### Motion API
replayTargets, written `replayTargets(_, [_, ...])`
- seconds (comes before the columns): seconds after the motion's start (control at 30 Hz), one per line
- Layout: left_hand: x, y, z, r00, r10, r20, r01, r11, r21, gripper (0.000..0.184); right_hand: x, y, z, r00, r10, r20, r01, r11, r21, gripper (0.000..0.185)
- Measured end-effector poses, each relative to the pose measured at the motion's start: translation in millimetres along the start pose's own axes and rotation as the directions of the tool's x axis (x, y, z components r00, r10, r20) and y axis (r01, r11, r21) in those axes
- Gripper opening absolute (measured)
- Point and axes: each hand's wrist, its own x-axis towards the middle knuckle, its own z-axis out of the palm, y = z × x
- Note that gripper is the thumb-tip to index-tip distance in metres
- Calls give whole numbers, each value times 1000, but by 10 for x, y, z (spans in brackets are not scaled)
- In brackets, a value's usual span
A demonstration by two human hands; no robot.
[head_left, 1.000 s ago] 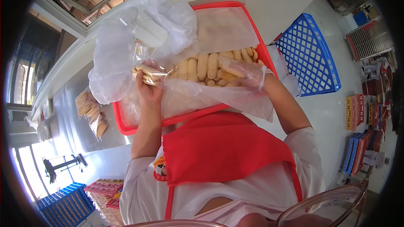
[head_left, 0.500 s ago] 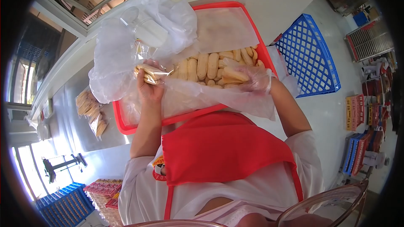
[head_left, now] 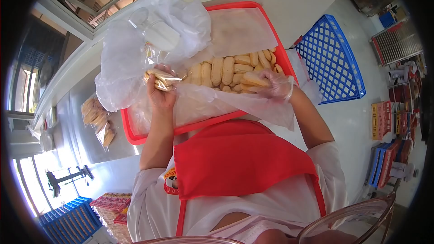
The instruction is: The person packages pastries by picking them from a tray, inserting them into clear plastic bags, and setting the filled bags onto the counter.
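My left hand (head_left: 162, 96) is closed around a clear plastic bag (head_left: 156, 56) with several ladyfinger biscuits (head_left: 160, 80) in it. At the right end of the red tray (head_left: 289, 61), my right hand (head_left: 276, 86), in a clear plastic glove, pinches a ladyfinger (head_left: 254, 79) just above the others. Rows of loose ladyfingers (head_left: 217, 71) lie in the tray between my hands, partly under sheets of translucent paper (head_left: 242, 29). The fingertips of my right hand are partly hidden by the glove and biscuit.
Crumpled white plastic with a clear container (head_left: 162, 35) lies across the tray's far left. Filled bags of biscuits (head_left: 97, 119) rest on the metal table (head_left: 74, 126) at left. A blue crate (head_left: 332, 58) stands right of the tray; stacked crates (head_left: 68, 219) stand at lower left.
My right hand has shifted slightly, and its fingers now close on one ladyfinger, lifted a little from the pile. My left hand and the bag stay nearly still.
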Motion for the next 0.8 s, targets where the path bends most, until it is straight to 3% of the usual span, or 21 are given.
replayTargets(0.07, [-4,-1,17,1000,8,-20,-8,1000,8,34,19,-62,19,996,88,-14,-89,996,-31,42])
replayTargets(0.17, [-15,6,31,1000,7,-5,-7,1000,-5,34,-8,89,64,1000,-14,9,14,998,-59,45])
replayTargets(0.37, [-6,-4,16,1000,2,-11,-2,1000,21,33,-69,-10,53,995,-93,-32,95,992,84,45])
replayTargets(0.47, [-5,-2,7,999,18,-29,-17,999,29,34,-71,154,118,981,-166,98,146,971,191,48])
replayTargets(0.57, [-15,-20,24,999,32,-35,-31,999,30,35,-81,-268,-125,959,96,267,-102,995,9,51])
replayTargets(0.67, [-31,-60,65,999,30,-26,-30,1000,-6,36,-58,-266,-57,930,268,252,-313,937,157,50])
replayTargets(0.73, [-37,-94,91,999,25,-31,-27,997,-72,36,-46,-253,30,985,167,-50,-151,962,229,49])
replayTargets(0.8, [-47,-137,144,998,36,50,-34,998,-47,38,-31,-291,64,967,109,-231,-10,920,392,44])
